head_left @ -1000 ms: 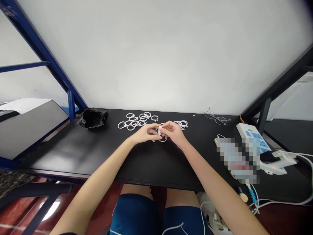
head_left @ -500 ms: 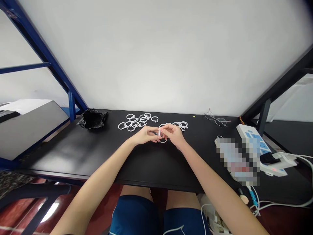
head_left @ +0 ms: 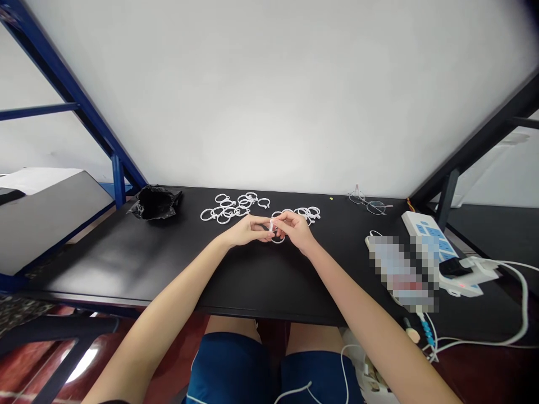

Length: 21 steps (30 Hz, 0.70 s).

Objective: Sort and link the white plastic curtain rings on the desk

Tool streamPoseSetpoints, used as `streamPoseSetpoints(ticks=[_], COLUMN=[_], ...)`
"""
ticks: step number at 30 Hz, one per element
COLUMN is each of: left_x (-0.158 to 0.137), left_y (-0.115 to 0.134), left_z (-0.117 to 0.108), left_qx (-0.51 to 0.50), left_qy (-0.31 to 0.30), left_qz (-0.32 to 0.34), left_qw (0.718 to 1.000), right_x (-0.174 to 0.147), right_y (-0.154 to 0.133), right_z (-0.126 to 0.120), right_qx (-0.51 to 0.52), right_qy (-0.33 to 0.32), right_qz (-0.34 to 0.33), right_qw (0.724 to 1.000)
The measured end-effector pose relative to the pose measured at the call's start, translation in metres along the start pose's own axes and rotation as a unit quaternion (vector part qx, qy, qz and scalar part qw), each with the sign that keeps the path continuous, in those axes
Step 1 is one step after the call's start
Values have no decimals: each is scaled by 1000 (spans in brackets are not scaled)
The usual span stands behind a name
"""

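Over the middle of the black desk, my left hand (head_left: 247, 230) and my right hand (head_left: 297, 229) meet, fingertips closed on one white curtain ring (head_left: 271, 225). Only a short upright piece of it shows between the fingers; the rest is hidden. A thin white arc (head_left: 278, 241) appears just below the fingertips, and I cannot tell if it belongs to the held ring. Beyond my left hand lies a loose pile of several white curtain rings (head_left: 229, 211). Another group of white rings (head_left: 312, 212) lies just past my right hand, partly covered by it.
A crumpled black plastic bag (head_left: 155, 203) stands open at the back left. Eyeglasses (head_left: 376, 207) lie at the back right. A blurred phone (head_left: 400, 272), a white power strip (head_left: 425, 227) and white cables (head_left: 501, 341) occupy the right side. Blue frame bars (head_left: 90, 118) rise at left.
The whole view has shifted slightly, so everything sits a little further left. Both hands keep the same grip on the white ring, with hardly any finger movement.
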<state>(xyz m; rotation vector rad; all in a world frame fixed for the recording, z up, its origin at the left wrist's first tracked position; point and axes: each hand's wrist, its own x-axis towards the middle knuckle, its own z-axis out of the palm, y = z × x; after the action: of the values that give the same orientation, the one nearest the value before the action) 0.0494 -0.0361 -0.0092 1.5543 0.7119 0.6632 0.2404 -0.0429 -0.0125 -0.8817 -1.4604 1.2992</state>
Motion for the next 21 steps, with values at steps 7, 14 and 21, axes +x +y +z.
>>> streamPoseSetpoints(ticks=[7, 14, 21], left_x=[0, 1, 2], left_y=[2, 1, 0], left_z=[2, 1, -2], left_qx=[-4, 76, 45], left_qy=[3, 24, 53], left_qz=[6, 39, 44], left_qw=[1000, 996, 997], right_x=[0, -2, -1], right_y=[3, -2, -1], right_z=[-1, 2, 0], right_qx=[1, 0, -26], right_qy=[4, 15, 73], right_qz=[-6, -5, -25], right_qw=[1000, 1000, 997])
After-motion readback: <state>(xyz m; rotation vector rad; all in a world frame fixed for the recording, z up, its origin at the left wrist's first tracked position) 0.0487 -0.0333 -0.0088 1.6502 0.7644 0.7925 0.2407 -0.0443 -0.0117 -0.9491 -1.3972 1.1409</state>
